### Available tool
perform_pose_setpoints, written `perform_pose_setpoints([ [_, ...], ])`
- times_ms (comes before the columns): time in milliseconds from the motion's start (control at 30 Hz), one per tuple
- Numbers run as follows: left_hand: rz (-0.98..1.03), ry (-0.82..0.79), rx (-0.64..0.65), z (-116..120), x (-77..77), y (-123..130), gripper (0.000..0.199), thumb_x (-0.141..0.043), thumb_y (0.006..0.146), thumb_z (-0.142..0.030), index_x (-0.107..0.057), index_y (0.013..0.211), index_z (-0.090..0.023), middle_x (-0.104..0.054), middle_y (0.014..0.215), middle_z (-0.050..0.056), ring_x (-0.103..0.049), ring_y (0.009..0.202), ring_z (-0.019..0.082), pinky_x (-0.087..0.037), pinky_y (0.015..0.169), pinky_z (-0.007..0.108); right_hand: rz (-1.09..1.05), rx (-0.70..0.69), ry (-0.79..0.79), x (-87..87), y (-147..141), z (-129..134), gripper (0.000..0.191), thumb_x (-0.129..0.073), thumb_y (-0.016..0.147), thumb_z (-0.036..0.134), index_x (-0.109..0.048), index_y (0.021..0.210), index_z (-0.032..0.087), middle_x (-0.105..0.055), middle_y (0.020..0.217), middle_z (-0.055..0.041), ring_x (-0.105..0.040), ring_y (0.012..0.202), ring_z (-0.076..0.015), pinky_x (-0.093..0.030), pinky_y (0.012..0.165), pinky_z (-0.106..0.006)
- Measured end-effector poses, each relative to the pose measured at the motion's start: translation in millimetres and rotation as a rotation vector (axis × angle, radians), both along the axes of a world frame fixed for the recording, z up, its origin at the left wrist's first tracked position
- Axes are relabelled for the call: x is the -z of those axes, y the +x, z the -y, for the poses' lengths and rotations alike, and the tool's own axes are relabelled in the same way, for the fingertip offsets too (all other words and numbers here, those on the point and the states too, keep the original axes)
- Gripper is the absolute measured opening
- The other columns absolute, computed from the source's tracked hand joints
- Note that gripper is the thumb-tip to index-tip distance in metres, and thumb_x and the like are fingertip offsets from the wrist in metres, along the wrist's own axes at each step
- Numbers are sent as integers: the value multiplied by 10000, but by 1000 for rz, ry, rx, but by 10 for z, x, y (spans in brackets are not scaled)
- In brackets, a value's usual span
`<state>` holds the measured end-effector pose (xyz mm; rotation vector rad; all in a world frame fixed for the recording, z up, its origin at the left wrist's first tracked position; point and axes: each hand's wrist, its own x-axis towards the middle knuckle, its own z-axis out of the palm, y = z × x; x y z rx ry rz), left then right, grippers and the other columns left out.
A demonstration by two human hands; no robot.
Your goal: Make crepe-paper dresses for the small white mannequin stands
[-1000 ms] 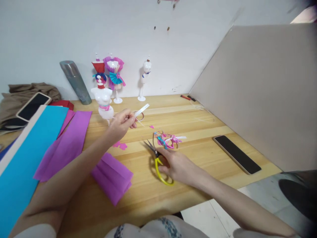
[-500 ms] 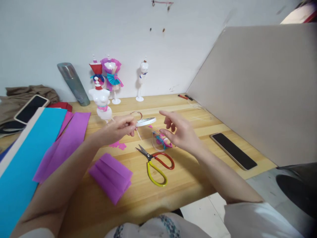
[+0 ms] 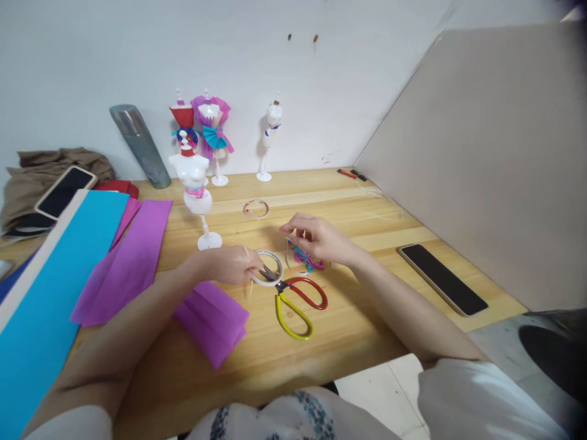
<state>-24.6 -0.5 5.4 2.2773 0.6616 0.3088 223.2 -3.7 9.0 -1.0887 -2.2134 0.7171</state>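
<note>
My left hand (image 3: 238, 265) is closed on the edge of a white-rimmed roll of tape (image 3: 280, 261), with a loose strip hanging by the fingers. The roll is over the blades of the scissors (image 3: 296, 333), which lie on the table with one yellow and one red handle. Close above a small pink and blue paper piece (image 3: 302, 259) and a pale loop is my right hand (image 3: 318, 237), its thumb and forefinger apart. A folded purple paper (image 3: 215, 324) lies under my left wrist. Behind that hand stands a small white mannequin (image 3: 189, 171) with a pink waistband.
Dressed mannequins (image 3: 215, 137) and a barer one (image 3: 274, 116) stand along the wall, with a bottle (image 3: 140, 146) to their left. Blue (image 3: 50, 293) and purple sheets (image 3: 132, 256) cover the left side. A phone (image 3: 443, 279) lies right. Another tape ring (image 3: 255, 209) lies behind my hands.
My left hand has lowered the tape roll towards me, down over the scissor blades. My right hand has moved slightly left, over the pink and blue piece. The view has shifted a little.
</note>
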Motion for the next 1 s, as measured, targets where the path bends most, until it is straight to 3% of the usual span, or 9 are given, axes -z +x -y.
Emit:
perform_pose_setpoints([
  [100,-27,-66,154,-18,-63,-25,197,-546,693,-108,-467,545,-212,-535,605,7,-454,590,162,-370,611,280,-28,-29,-7,-28,-74,-24,230,-564,746,80,-717,891,173,-650,837,-47,-570,697,-141,-461,641,-285],
  [200,54,-72,110,-37,-245,-67,189,-577,735,-140,-505,573,-205,-528,638,-5,-476,618,152,-378,636,272,-145,-36,-47,-70,-173,-54,141,-610,783,150,-730,843,193,-663,790,-40,-565,687,-148,-454,620,-287],
  [267,92,-52,21,-27,-422,-124,155,-575,765,-180,-541,615,-201,-520,634,-21,-462,604,132,-361,606,254,-285,-28,-133,-119,-246,-61,104,-655,799,250,-732,836,191,-656,754,-30,-553,637,-137,-447,580,-280],
  [367,102,-11,-220,34,-701,-252,170,-561,774,-233,-514,616,-195,-430,556,-48,-376,533,103,-286,515,230,-475,-27,-318,-229,-362,-23,195,-710,772,357,-723,834,173,-645,713,-13,-507,532,-98,-407,501,-252],
  [467,125,-9,-378,113,-893,-374,172,-572,769,-278,-518,630,-192,-424,540,-49,-376,515,94,-263,494,227,-569,-30,-411,-346,-481,77,237,-722,775,403,-717,824,171,-657,719,-19,-483,496,-80,-348,450,-231],
  [667,221,-8,-570,174,-970,-441,171,-574,752,-287,-512,626,-190,-414,516,-52,-366,488,84,-249,477,230,-589,-68,-409,-366,-701,228,283,-781,713,418,-728,846,173,-625,689,-14,-518,596,-111,-418,530,-253],
  [833,206,36,-595,192,-986,-418,183,-559,746,-296,-495,613,-189,-407,527,-49,-373,509,89,-257,491,235,-592,55,-268,-287,-834,192,207,-753,709,369,-703,744,170,-563,606,10,-451,536,-96,-369,486,-246],
  [1000,128,112,-577,229,-1066,-470,195,-543,757,-307,-490,613,-186,-407,552,-50,-379,537,91,-289,518,237,-630,63,-157,-359,-886,160,156,-711,721,301,-647,639,184,-555,581,24,-446,524,-86,-364,490,-240],
])
